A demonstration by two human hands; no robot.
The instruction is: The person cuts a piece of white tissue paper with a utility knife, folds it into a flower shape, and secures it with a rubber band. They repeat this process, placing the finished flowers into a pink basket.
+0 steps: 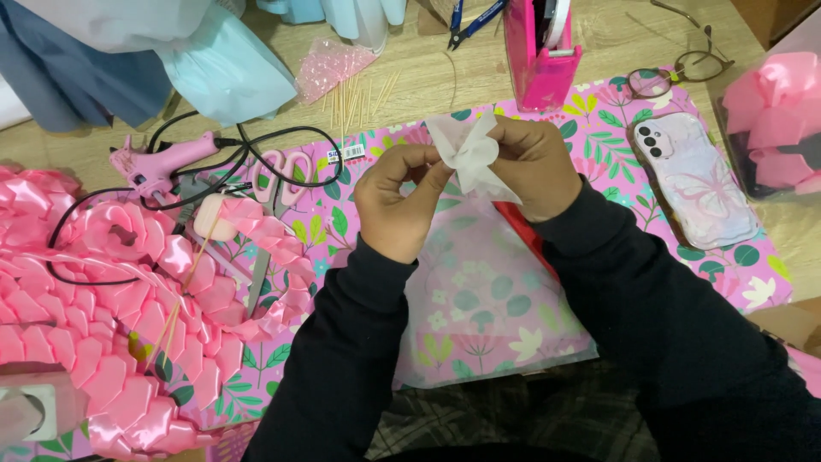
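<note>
While both hands pinch it, the white tissue piece point(472, 158) stands upright between left hand point(399, 205) and right hand point(534, 167).

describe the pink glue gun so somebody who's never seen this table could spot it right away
Start at the flowery pink mat covering the wooden table, then go to its far left edge, above the heap of folded pink satin ribbon. The glue gun lies there on its side. Unlike the pink-handled scissors beside it, it trails a black cord.
</note>
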